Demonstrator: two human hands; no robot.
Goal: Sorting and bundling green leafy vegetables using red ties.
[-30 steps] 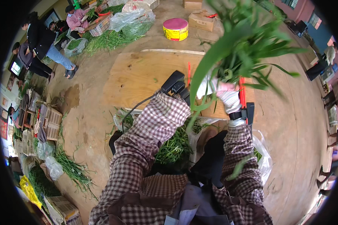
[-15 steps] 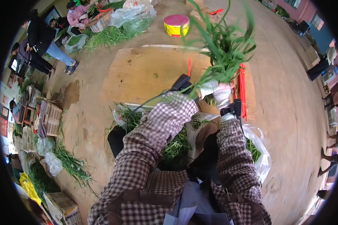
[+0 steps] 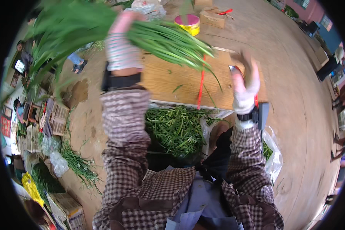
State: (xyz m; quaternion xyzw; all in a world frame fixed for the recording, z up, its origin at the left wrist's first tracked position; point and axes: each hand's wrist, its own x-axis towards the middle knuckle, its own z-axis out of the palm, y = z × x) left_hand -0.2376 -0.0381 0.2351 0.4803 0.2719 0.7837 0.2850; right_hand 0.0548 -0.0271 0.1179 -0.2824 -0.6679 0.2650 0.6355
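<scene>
The left hand point(image 3: 122, 38) has its fingers wrapped around a bunch of greens point(image 3: 168, 41), raised above the wooden board point(image 3: 168, 86); the stalks point right of that hand, and the leaves (badly blurred) spread to its left. The right hand point(image 3: 246, 86) is over the board's right side, thumb and fingers spread apart, well clear of the bunch. A small shiny piece point(image 3: 232, 68) shows at its thumb; I cannot tell what it is. Left of the right hand, a red strip point(image 3: 201, 90) lies on the board. Nearer the body, between both forearms, sits a pile of cut greens point(image 3: 176, 128).
</scene>
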